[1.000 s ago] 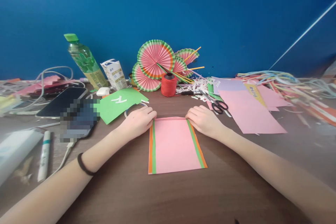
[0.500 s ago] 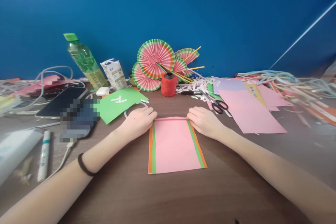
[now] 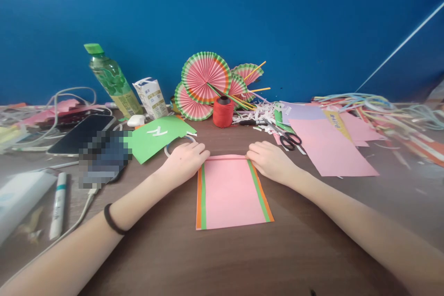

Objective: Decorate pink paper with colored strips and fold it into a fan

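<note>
A pink sheet of paper (image 3: 234, 194) with green and orange stripes along both sides lies on the brown table in front of me. Its far edge is folded over in a narrow strip. My left hand (image 3: 187, 159) is closed on the left end of that fold, and my right hand (image 3: 268, 159) is closed on the right end. Both sets of fingertips are curled and partly hidden. Behind the hands stands a red spool of thread (image 3: 222, 113), with pleated pink, green and orange paper fans (image 3: 206, 76) against the blue wall.
Black-handled scissors (image 3: 290, 140) and pink paper (image 3: 331, 152) lie to the right. On the left are green paper (image 3: 157, 136), a green bottle (image 3: 113, 78), a carton (image 3: 151, 97), a phone (image 3: 81, 134) and a white marker (image 3: 58, 206). White paper scraps (image 3: 258, 114) lie near the spool.
My left hand has shifted slightly to the right along the fold. The right hand and the sheet look almost unmoved.
</note>
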The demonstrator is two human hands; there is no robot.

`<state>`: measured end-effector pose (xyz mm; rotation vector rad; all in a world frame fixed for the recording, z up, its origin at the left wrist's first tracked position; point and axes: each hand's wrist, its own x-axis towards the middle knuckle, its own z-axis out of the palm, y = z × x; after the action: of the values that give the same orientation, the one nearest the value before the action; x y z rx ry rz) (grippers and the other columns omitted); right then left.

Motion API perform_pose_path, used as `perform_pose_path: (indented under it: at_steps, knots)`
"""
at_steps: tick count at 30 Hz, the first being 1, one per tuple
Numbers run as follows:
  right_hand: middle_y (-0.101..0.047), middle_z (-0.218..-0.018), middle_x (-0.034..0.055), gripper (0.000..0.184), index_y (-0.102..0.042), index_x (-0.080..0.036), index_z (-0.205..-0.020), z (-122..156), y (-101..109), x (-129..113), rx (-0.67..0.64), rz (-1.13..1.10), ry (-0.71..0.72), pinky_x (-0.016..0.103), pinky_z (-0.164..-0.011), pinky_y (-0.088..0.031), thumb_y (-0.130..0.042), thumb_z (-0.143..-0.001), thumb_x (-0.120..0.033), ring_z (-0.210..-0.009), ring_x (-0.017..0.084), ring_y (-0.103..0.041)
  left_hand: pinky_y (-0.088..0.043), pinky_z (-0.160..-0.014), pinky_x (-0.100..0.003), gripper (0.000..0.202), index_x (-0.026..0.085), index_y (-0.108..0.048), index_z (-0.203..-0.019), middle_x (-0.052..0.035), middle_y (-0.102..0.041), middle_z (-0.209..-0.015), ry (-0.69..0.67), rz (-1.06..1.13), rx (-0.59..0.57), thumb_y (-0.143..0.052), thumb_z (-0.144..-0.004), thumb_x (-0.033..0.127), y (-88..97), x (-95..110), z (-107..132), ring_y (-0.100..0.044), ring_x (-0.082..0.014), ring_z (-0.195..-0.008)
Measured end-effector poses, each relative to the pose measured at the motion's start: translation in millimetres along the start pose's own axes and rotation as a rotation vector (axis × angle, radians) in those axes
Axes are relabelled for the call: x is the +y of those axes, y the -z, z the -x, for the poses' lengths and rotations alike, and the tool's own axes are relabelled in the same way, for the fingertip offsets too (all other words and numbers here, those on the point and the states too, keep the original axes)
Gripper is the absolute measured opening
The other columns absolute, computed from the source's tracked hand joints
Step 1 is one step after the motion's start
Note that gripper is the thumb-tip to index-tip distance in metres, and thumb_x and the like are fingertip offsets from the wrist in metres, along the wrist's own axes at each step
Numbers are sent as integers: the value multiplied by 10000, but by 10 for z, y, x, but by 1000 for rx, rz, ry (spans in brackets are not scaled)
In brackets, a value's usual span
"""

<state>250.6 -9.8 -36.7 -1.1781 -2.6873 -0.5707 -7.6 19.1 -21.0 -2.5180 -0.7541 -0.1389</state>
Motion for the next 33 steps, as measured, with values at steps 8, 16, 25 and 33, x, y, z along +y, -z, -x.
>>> perform_pose_path:
  at_steps: [8, 16, 25, 33]
  knots:
    - [-532, -695, 60, 212, -597, -135, -716, 14, 22, -4, -36, -23, -6, 268, -610, -225, -430, -782, -23, -657, 169, -407, -374, -584, -306, 179, 155, -535, -660, -50, -544, -673, -7, 20, -49, -453, -759, 31, 103, 47, -7, -537, -188, -629]
    - [-534, -694, 65, 241, -606, -134, -713, 8, 45, -36, -94, -7, -31, 277, -609, -217, -420, -740, 17, -657, 167, -418, -351, -556, -320, 212, 140, -574, -667, -63, -567, -651, 27, -1, -170, -445, -733, -16, 209, 134, -30, -565, -215, -630]
    - [-549, -709, 72, 246, -633, -126, -760, 15, 109, -86, -142, -14, -58, 280, -607, -218, -431, -748, 14, -666, 166, -428, -372, -602, -299, 215, 158, -626, -737, -47, -595, -683, 117, 135, -193, -451, -738, 33, 173, 45, 0, -582, -194, -673]
    - [-560, -693, 70, 207, -632, -125, -730, 23, 107, -144, -131, 27, -73, 287, -602, -221, -462, -751, -8, -651, 171, -434, -401, -672, -305, 295, 167, -677, -831, -56, -652, -739, 179, 229, -354, -430, -738, 35, 283, 72, 3, -602, -196, -745]
